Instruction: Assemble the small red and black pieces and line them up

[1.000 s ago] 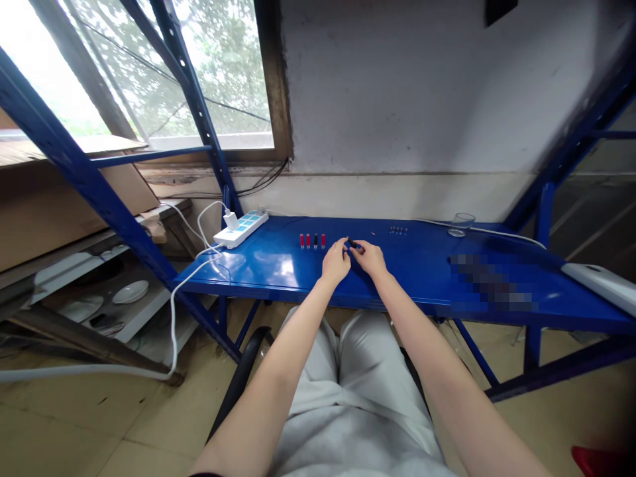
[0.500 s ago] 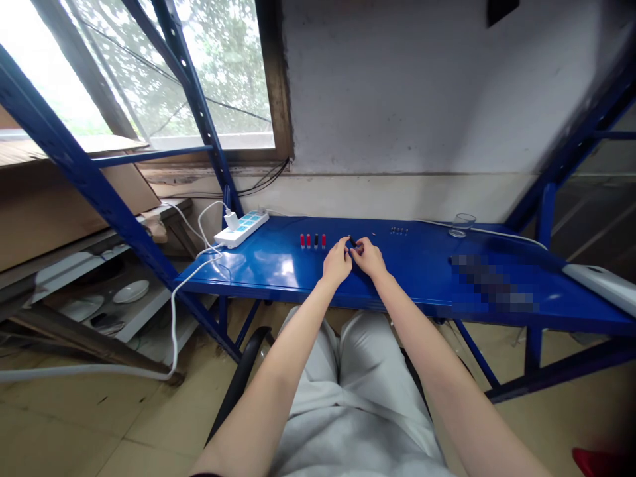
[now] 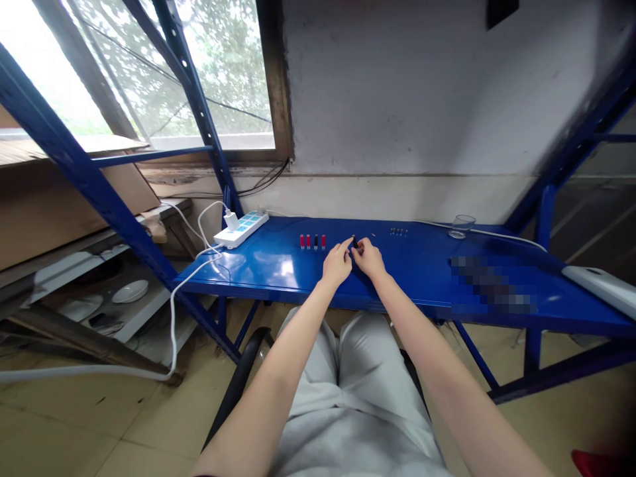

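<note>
My right hand (image 3: 368, 257) is closed around a small black cylinder (image 3: 354, 242), which it holds nearly upright just above the blue table (image 3: 407, 278). Beside it, my left hand (image 3: 338, 262) reaches out its index finger to the cylinder's upper end; whether the tip touches is too small to tell. The left thumb lies lower, partly hidden. Left of my hands stand several similar small cylinders in a row, red ones (image 3: 308, 242) and a black one (image 3: 316, 242), with pale lower ends. Several tiny metallic pieces (image 3: 399, 232) lie in rows behind my right hand, with one small piece (image 3: 373, 234) apart from them.
A white power strip (image 3: 241, 230) with a plug and cable occupies the table's left end. Toward the back right stands a clear glass (image 3: 462, 226), beside a white cable (image 3: 511, 236). A blurred dark object (image 3: 491, 285) and a white device (image 3: 603, 286) lie farther right.
The black cylinder has turned from tilted to nearly upright in my right hand. My left index finger has stretched out toward its upper end. The row of cylinders has not moved.
</note>
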{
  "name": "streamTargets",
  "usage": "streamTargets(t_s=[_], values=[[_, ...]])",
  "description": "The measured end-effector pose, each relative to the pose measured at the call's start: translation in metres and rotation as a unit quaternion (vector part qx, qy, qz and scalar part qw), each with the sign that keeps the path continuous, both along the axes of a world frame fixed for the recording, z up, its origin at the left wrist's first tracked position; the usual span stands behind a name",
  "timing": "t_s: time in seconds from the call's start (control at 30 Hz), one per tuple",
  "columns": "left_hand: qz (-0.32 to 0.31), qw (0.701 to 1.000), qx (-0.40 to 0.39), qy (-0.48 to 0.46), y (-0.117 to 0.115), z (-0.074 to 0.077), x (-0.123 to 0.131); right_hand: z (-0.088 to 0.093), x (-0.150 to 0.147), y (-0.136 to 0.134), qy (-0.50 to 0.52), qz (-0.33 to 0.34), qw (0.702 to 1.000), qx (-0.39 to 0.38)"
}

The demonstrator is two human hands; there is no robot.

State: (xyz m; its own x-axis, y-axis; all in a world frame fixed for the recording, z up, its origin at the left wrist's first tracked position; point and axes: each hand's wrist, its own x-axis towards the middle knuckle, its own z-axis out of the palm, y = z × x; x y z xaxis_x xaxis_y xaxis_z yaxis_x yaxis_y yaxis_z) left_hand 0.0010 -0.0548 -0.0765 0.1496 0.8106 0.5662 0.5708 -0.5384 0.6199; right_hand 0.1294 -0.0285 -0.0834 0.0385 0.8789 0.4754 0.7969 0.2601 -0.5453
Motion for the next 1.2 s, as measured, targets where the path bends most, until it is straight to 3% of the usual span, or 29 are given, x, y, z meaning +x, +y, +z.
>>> streamTargets(t_s=[0.17,0.33,0.63,0.87,1.2], values=[[0.05,0.993,-0.021,-0.106,0.002,0.003,-0.002,0.003,-0.002,0.007,0.05,0.003,0.999,-0.003],[0.135,0.95,-0.068,-0.271,0.01,0.003,-0.012,0.013,-0.014,0.017,0.105,0.016,0.994,-0.035],[0.14,0.881,-0.101,-0.441,0.021,-0.002,-0.017,0.015,-0.043,0.033,0.068,0.036,0.991,-0.112],[0.139,0.854,-0.112,-0.489,0.017,0.004,-0.017,0.01,-0.053,0.043,-0.006,-0.023,0.989,-0.144],[0.126,0.834,-0.097,-0.528,0.017,0.006,-0.016,0.014,-0.055,0.04,-0.041,-0.026,0.986,-0.16]])
